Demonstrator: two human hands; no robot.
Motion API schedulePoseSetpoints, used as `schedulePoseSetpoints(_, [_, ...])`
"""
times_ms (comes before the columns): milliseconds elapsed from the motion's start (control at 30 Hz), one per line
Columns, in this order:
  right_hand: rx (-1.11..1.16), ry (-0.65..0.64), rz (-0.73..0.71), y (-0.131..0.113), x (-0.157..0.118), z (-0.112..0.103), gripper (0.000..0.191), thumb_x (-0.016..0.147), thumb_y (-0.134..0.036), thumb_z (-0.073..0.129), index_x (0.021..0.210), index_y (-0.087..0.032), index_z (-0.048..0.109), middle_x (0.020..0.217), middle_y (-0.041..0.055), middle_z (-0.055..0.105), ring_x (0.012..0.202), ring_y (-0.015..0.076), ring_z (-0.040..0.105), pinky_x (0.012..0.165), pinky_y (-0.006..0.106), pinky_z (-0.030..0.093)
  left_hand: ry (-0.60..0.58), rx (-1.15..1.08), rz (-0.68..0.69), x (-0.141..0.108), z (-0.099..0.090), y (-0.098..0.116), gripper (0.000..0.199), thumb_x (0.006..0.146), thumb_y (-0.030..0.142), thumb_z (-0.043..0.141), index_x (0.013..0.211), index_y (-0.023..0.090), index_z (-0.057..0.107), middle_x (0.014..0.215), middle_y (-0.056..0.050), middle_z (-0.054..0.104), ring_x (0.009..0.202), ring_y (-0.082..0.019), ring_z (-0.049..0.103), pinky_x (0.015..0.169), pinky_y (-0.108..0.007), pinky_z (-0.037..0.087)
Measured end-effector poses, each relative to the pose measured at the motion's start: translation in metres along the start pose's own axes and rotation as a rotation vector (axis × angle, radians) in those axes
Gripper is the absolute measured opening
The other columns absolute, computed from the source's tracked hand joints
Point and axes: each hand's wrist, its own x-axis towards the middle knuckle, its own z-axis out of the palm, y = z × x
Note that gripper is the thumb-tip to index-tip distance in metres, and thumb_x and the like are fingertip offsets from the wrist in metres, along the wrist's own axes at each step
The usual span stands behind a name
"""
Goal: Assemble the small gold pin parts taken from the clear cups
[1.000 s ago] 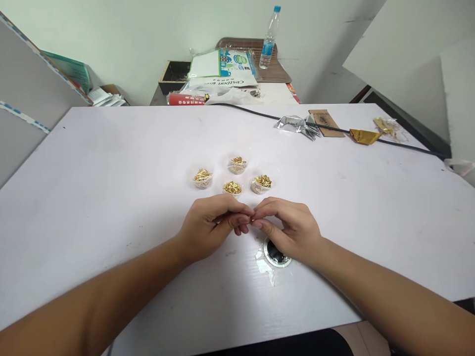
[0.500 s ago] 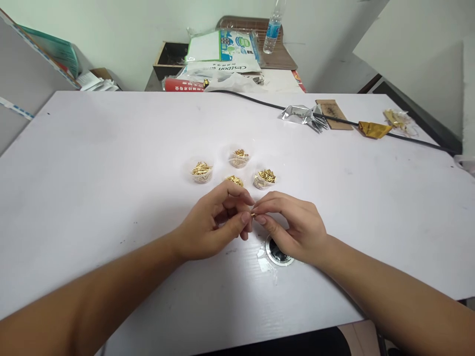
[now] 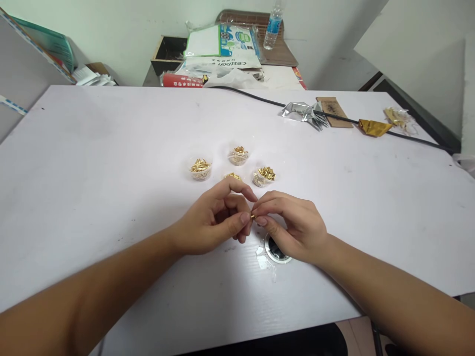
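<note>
Between my fingertips is a small gold-coloured metal piece [image 3: 253, 216], its exact kind too small to make out. My left hand [image 3: 218, 215] pinches it from the left with thumb and finger, the index finger arched above. From the other side my right hand [image 3: 291, 222] grips it between thumb and fingertips. Just beyond the hands stand small clear cups of gold metal pieces: a left cup [image 3: 201, 170] with long pins, a back cup [image 3: 238, 155], a right cup [image 3: 264, 176] with short pieces, and a front cup [image 3: 233, 176] partly hidden by my left hand.
A round black cable grommet [image 3: 277, 249] sits in the white table [image 3: 111, 148] under my right hand. A black cable [image 3: 256, 101] runs along the back, past silver foil [image 3: 299, 112], cardboard [image 3: 334, 112] and gold foil [image 3: 374, 128]. Behind stands a water bottle [image 3: 273, 27].
My left index finger has lifted and stretched slightly to the right, and the other left fingers have shifted a little. Both hands still hold the gold piece. The view has tilted slightly.
</note>
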Motion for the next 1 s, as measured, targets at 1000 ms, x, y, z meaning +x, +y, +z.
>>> schedulePoseSetpoints(1000, [-0.227,-0.038,-0.096,0.002,-0.0008,-0.0054,0.023,0.089,-0.002,0.05,0.096,-0.021,0.061,0.079,0.0037,0.069,0.072,0.0167,0.065,0.064,0.031,0.057,0.093,0.277,0.064,-0.0015,0.0015,-0.002,0.028,0.094,0.013,0.052,0.116,0.025,0.041,0.067,0.005,0.052,0.059,-0.009,0.055,0.052,-0.02,0.044])
